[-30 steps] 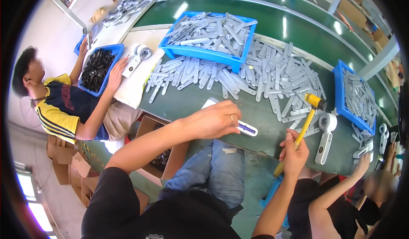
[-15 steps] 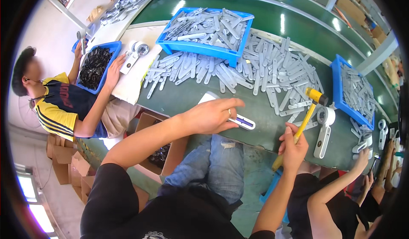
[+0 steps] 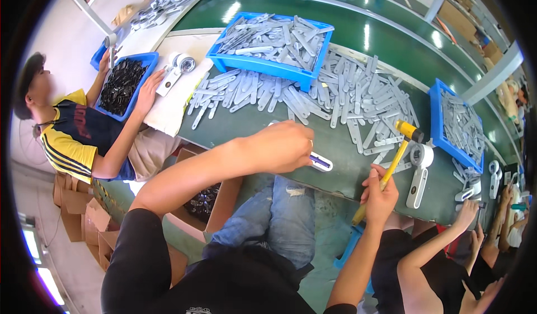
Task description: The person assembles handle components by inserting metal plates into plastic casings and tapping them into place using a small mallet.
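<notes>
The left hand (image 3: 282, 146) stays pressed down on a small white part (image 3: 320, 161) near the front edge of the green bench (image 3: 246, 126). The right hand (image 3: 380, 193) grips a yellow mallet (image 3: 396, 160), now dipped a little lower, close to that part.
</notes>
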Available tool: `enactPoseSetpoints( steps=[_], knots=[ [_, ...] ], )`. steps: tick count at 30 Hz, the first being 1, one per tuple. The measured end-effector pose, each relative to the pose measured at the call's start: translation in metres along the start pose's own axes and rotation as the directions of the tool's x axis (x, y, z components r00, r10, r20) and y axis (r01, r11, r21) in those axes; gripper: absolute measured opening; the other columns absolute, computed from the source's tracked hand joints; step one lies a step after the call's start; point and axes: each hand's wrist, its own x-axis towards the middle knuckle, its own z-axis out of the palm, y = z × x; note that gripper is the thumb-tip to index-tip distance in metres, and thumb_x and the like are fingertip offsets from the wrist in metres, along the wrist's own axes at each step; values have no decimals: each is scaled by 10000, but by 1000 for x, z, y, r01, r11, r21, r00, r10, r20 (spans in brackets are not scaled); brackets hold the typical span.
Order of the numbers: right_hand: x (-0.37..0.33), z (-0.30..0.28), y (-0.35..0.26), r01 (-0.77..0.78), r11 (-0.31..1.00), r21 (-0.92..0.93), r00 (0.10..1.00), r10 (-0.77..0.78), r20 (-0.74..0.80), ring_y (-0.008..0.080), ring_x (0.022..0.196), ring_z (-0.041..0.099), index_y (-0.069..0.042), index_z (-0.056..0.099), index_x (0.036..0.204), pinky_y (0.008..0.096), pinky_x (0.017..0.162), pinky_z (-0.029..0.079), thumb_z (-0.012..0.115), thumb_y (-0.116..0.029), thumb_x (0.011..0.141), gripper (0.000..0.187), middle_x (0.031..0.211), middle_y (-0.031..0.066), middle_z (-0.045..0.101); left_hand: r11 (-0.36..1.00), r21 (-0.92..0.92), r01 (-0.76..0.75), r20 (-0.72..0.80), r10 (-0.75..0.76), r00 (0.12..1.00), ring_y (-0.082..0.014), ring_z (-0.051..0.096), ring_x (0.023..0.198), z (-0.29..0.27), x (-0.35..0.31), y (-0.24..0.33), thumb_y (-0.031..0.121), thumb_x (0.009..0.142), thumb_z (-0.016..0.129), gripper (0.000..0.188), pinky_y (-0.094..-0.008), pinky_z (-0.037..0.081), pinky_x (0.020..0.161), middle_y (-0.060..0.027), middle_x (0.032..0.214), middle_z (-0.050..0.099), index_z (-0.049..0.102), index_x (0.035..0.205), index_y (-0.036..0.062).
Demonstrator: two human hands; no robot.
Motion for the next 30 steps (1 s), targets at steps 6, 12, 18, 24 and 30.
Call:
enactPoseSetpoints(
  steps=[6, 12, 18, 24, 30],
  knots=[
    [1, 0, 0, 15, 1000, 1, 1000, -15, 12, 61, 480, 536, 19, 713, 1207, 230, 419, 400, 683, -176, 1045, 255, 738, 39, 660, 996, -87, -11, -123, 1, 992, -392, 702, 973, -25, 16, -15, 237, 934, 729, 226, -494, 560, 853, -170, 976, 710, 772, 1004, 27],
    [1, 0, -2, -39, 999, 15, 999, 39, 17, 62, 478, 540, 19, 714, 1194, 228, 419, 405, 689, -177, 1043, 249, 740, 43, 664, 965, 154, -212, -262, 246, 933, -357, 701, 1041, 4, 97, -63, 136, 858, 752, 217, -475, 571, 888, -122, 1089, 709, 764, 1060, 55],
    [3, 0, -2, -10, 997, 71, 999, 7, 43, 64, 471, 539, 13, 712, 1192, 228, 412, 392, 689, -174, 1042, 241, 739, 42, 661, 898, 346, -273, -46, 307, 951, -306, 687, 1135, 10, 127, -73, 63, 884, 662, 262, -442, 559, 952, -98, 1214, 692, 745, 1132, 62],
    [4, -2, -3, -34, 999, 32, 999, 32, 36, 63, 467, 529, 11, 711, 1199, 226, 411, 388, 686, -171, 1043, 241, 740, 43, 658, 729, 508, -458, 36, 513, 858, -312, 716, 1031, 3, 150, -72, 110, 894, 644, 117, -451, 584, 874, -93, 1010, 719, 743, 951, 87],
    [5, 1, -2, 2, 999, 40, 999, -3, 38, 65, 458, 516, 18, 709, 1197, 232, 402, 383, 677, -164, 1045, 240, 747, 40, 653, 684, 521, -511, 100, 545, 832, -305, 721, 1009, 4, 153, -76, 154, 879, 669, 110, -431, 570, 879, -71, 1036, 732, 767, 903, 110]
  ],
)
